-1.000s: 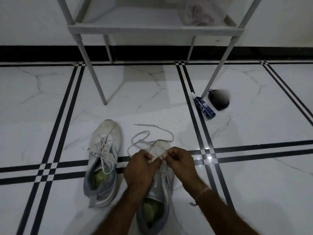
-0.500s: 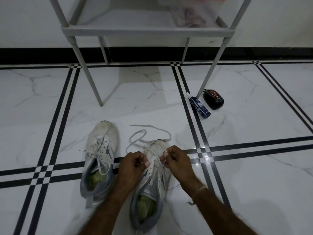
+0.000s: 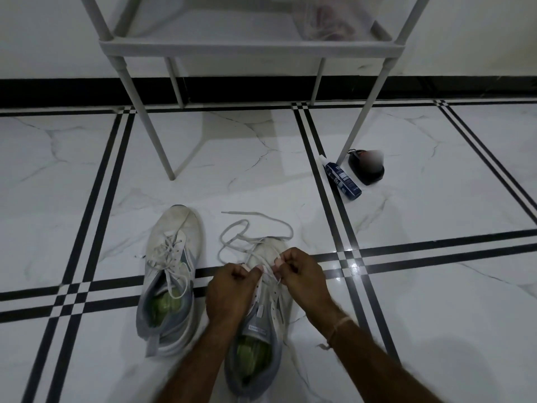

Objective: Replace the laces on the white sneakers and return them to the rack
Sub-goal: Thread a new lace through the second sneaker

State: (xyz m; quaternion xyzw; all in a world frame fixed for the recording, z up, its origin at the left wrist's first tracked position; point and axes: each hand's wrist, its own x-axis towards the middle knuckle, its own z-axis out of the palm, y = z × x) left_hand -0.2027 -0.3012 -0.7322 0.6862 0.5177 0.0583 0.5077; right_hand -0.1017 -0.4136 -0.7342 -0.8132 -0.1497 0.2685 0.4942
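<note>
White lace point(image 3: 255, 240) is pinched in both my grips: my left grip point(image 3: 232, 289) and my right grip point(image 3: 302, 274) are curled, knuckles up, close together over the front eyelets of the nearer sneaker point(image 3: 263, 315), each nipping a strand. The spare lace lies in loose loops on the floor point(image 3: 436, 301) just past the toe. That sneaker sits between my forearms, toe pointing away, green insole showing. The second sneaker point(image 3: 171, 257) lies just to its left, loosely laced. Glossy white marble with paired black stripes makes up the floor. Beyond stands the grey rack point(image 3: 250, 49) on thin legs, before a white wall point(image 3: 43, 39) with black skirting point(image 3: 58, 91). By its front right leg lie a blue bottle point(image 3: 343, 178) and a partly blurred black object point(image 3: 360, 170).
</note>
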